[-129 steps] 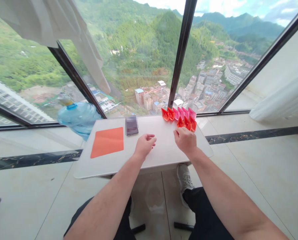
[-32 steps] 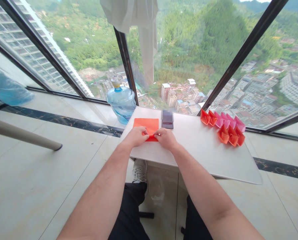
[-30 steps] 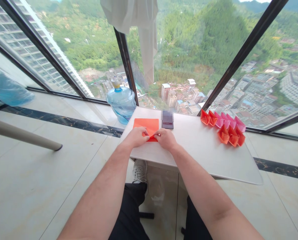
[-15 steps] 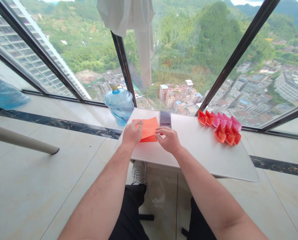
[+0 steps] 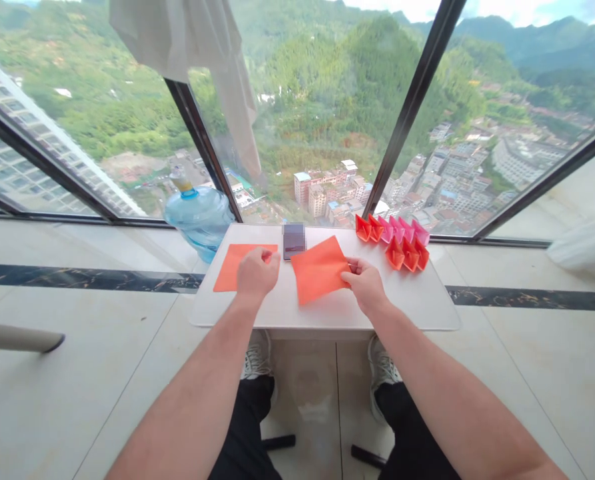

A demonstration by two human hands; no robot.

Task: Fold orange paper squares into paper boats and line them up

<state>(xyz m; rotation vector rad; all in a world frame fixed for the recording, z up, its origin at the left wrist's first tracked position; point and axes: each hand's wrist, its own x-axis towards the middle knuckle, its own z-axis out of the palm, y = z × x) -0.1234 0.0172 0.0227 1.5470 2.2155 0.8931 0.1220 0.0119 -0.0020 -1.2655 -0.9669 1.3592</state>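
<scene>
My right hand [image 5: 366, 280] pinches the right edge of an orange sheet of paper [image 5: 321, 270], which is tilted and held over the middle of the white table [image 5: 337, 319]. My left hand [image 5: 258, 270] is closed, its fingers curled, and nothing shows in it. It is over the right part of another orange paper [image 5: 227, 270] lying on the table's left side, partly covering it; whether it touches that paper I cannot tell. Between the hands, farther back, lies a phone [image 5: 294, 248] with a blurred screen.
Folded red, pink and orange paper pieces [image 5: 396, 232] stand in two rows at the table's back right. A large blue water bottle [image 5: 200, 220] is beyond the left corner. Tall windows rise behind the table, with a white cloth [image 5: 177, 40] hanging there. A pole [image 5: 17, 337] is at the left.
One orange sheet has come off the left paper and moved right in my right hand. My left hand has let go of it. The view has turned to the right.
</scene>
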